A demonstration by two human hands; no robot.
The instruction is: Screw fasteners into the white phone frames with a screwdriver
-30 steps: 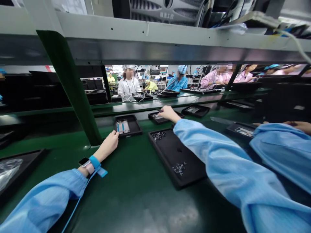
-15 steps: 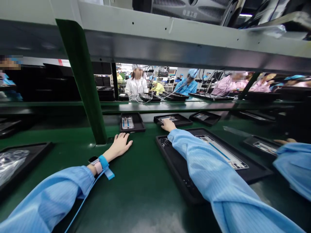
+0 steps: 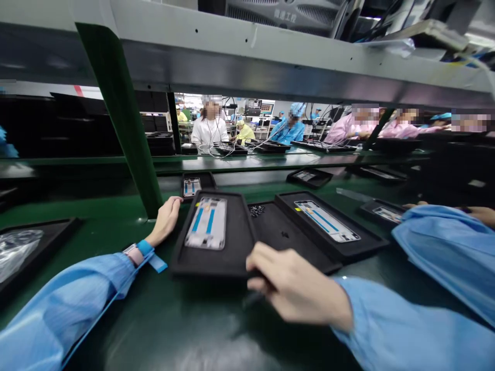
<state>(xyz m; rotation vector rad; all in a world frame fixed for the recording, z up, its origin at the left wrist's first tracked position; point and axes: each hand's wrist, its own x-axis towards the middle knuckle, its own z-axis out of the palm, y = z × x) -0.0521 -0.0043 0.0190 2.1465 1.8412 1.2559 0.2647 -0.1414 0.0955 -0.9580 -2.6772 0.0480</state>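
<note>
My right hand (image 3: 288,283) pinches the near right corner of a black tray (image 3: 237,221), which is tilted above the green bench. In that tray lies a pale phone frame (image 3: 207,224) with two blue strips. Left of it, my left hand (image 3: 167,221) has its fingers near a small black tray (image 3: 209,181) at the back; whether they touch it is unclear. To the right, another black tray (image 3: 371,245) holds a second phone frame (image 3: 328,221) and overlaps a large tray (image 3: 290,234) with small black parts (image 3: 257,210) in its corner.
A green post (image 3: 119,118) rises behind my left hand under a grey shelf (image 3: 247,62). A tray with a plastic bag (image 3: 19,250) is at the left. Another person's blue sleeve (image 3: 436,247) reaches in from the right. Several people sit beyond the line.
My right hand has come back from the far side with a tray gripped in it. My left hand has shifted left and its fingers have drawn together. The view has turned slightly.
</note>
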